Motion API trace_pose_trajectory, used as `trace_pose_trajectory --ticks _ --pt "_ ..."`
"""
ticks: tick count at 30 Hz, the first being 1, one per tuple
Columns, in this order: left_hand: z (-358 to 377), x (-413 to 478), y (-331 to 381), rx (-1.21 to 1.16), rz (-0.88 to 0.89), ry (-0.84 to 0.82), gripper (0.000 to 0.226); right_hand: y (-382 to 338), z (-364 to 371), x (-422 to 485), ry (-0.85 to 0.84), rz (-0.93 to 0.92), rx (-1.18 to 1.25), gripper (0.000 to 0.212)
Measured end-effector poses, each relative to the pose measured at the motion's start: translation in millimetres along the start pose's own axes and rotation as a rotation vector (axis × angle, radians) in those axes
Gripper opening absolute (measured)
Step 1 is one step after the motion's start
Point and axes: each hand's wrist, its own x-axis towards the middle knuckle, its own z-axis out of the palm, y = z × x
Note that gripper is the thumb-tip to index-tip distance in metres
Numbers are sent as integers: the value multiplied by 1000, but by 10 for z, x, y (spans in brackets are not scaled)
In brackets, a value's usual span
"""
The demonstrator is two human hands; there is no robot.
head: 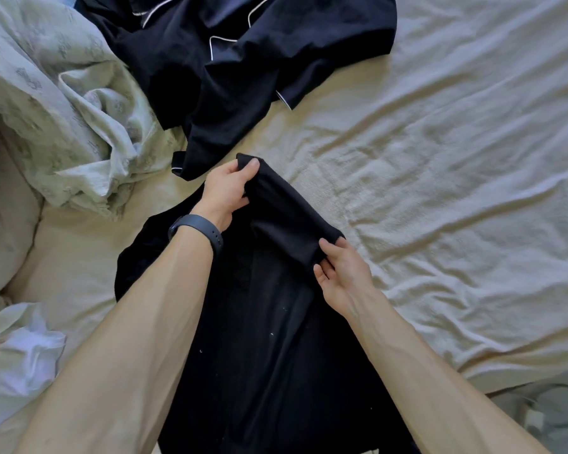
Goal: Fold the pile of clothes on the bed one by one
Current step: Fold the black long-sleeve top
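At the far left a crumpled white cloth (30, 355) lies unfolded. The left hand (225, 191) pinches one end of the raised edge of the plain black soft garment (276, 339), which is spread on the cream wrinkled bed sheet (456, 158). The right hand (338, 273) clamps the other end. Beyond them, the navy white-piped garment (243, 60) sits heaped. No finished fold is in sight, so I'd say most remains.

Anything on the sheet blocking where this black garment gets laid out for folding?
Nothing visible. The left hand and right hand both grip the black garment; the sheet to its right shows only wrinkles. The piped dark clothes lie farther up.
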Motion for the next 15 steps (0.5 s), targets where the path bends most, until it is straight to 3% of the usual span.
trace_pose_trajectory --ticks 3,8,12,15 --pt "115 92 42 114 18 -17 9 -13 -21 12 -10 -30 -129 48" --pt "164 80 -32 285 107 93 9 3 -65 26 -17 -219 -472 64" --pt "30 -327 -447 313 163 213 27 152 -158 -22 25 -344 -748 52" --pt "-87 -868 -981 297 51 287 27 291 -252 -87 85 -377 -877 50"
